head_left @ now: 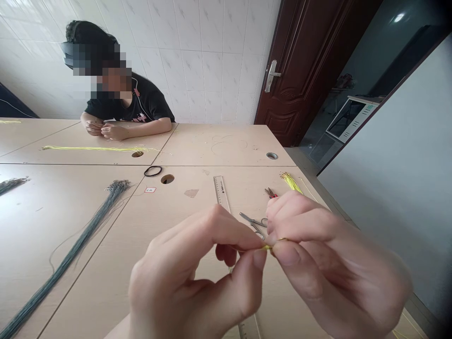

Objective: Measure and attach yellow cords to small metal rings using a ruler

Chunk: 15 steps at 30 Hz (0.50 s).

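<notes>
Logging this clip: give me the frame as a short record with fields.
Left hand: pinches yellow thread
Right hand: pinches the same thread
Near hands: scissors, ruler, red-handled pliers
Farther: yellow thread bundle, grey-green cord bundle, black rubber band
Co-worker: seated across the table, hands together

Got a tiny bit of yellow cord (265, 247) pinched roughly sideways, with the left hand (190, 278) and right hand (332, 263) both gripping it between thumb and finger, almost touching. The right end seems to curl into a small gold loop (281, 240), but fingers mostly hide it, so hard to tell.
</notes>
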### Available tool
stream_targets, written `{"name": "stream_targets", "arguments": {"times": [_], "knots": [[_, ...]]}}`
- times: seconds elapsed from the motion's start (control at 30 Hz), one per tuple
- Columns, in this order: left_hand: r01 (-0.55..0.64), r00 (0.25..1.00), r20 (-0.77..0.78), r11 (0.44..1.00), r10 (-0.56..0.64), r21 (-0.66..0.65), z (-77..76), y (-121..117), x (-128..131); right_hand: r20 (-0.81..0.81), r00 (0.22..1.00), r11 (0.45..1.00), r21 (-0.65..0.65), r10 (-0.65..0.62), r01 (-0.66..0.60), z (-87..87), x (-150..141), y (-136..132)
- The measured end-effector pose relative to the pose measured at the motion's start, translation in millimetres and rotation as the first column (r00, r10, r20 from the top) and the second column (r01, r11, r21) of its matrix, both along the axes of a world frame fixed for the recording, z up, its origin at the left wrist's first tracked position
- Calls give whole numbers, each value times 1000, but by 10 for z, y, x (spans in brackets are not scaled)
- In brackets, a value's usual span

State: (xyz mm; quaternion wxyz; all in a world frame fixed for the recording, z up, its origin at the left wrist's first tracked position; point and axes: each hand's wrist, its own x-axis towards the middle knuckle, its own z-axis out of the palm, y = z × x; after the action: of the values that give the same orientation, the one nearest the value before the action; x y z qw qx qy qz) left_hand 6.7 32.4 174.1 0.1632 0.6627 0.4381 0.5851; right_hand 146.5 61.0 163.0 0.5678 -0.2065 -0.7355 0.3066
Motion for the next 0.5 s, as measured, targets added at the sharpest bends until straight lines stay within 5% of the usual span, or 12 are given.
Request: {"name": "stream_targets", "arguments": {"times": [0.23, 0.5], "knots": [[3, 1000, -3, 997, -3, 71, -68, 28, -30, 20, 999, 998, 43, -43, 42, -54, 15, 10], [28, 999, 15, 996, -30, 83, -22, 8, -34, 195, 975, 942, 332, -110, 40, 8, 75, 100]]}}
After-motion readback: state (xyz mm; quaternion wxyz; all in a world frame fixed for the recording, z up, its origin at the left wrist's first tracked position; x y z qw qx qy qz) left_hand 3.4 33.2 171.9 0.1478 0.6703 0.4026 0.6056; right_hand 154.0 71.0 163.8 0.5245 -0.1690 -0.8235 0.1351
